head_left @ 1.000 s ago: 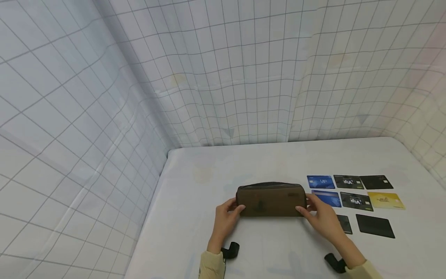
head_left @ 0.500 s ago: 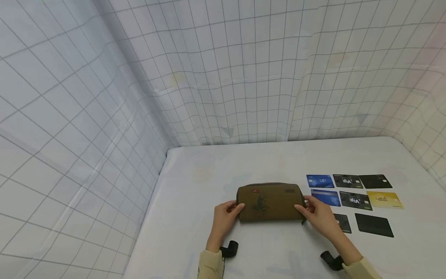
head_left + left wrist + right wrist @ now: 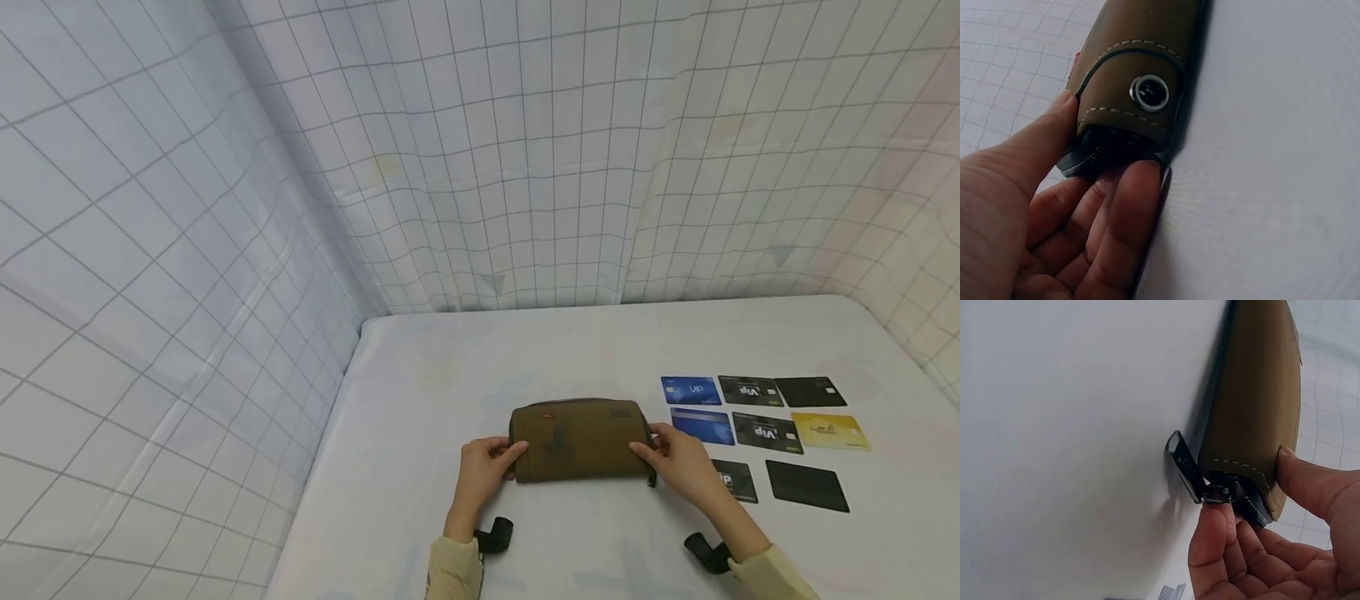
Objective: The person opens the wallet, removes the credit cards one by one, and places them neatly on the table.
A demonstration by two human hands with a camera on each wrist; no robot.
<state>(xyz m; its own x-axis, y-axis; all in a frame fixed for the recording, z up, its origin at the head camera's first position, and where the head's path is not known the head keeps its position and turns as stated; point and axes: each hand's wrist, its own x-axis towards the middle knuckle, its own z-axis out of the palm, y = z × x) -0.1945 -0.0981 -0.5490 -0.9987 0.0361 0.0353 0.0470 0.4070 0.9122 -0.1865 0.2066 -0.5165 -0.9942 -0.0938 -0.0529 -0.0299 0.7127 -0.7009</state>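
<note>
A brown zip-around wallet [image 3: 581, 442] with a small red tag stands on its long edge or just above the table, front face tilted upward. My left hand [image 3: 480, 471] pinches its left end, thumb on the front and fingers behind. At that end, the left wrist view shows a metal-ringed eyelet [image 3: 1149, 94] and white stitching. My right hand [image 3: 682, 467] pinches the right end the same way. A dark zipper pull [image 3: 1185, 467] hangs off that end, next to the right fingertips. The wallet's back is hidden.
To the right on the white table [image 3: 420, 400] lie several cards in rows, among them a blue VIP card [image 3: 690, 390], a yellow card [image 3: 831, 431] and a plain black card [image 3: 807, 486]. A grid-patterned curtain [image 3: 495, 167] surrounds the table.
The wallet has tilted back, so more of its front face and the red tag show, and its top zipper is less visible. It has shifted slightly toward me; both hands kept hold.
</note>
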